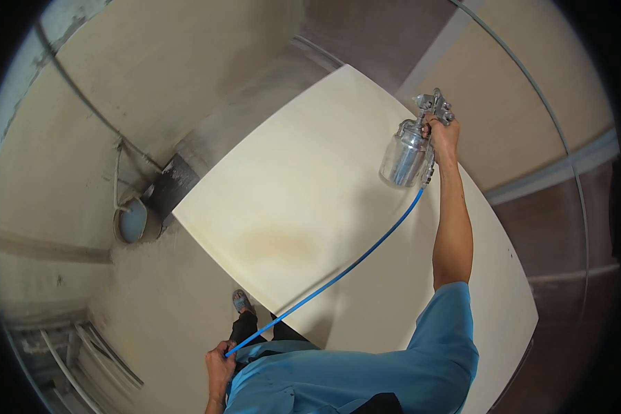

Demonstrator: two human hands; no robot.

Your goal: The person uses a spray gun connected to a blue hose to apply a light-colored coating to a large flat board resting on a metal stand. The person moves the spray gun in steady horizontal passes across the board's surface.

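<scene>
My right hand (444,138) is closed round the handle of a metal spray gun (433,107), held out over the far right edge of a large pale panel (283,172). A silvery cup (403,155) hangs tilted under the gun. From the gun's handle a blue air hose (355,265) curves back across the panel to my body. Down at my left side, my left hand (219,362) grips that hose. The panel's surface is cream-white, with a faint tan patch near its middle left. What carries the panel underneath is hidden.
A bucket (135,222) with pale liquid stands on the floor at left, beside a dark box-like block (172,186). Metal bars (69,369) lean at lower left. A grey cable (531,79) hangs along the right wall. My sandalled foot (241,301) is near the panel's edge.
</scene>
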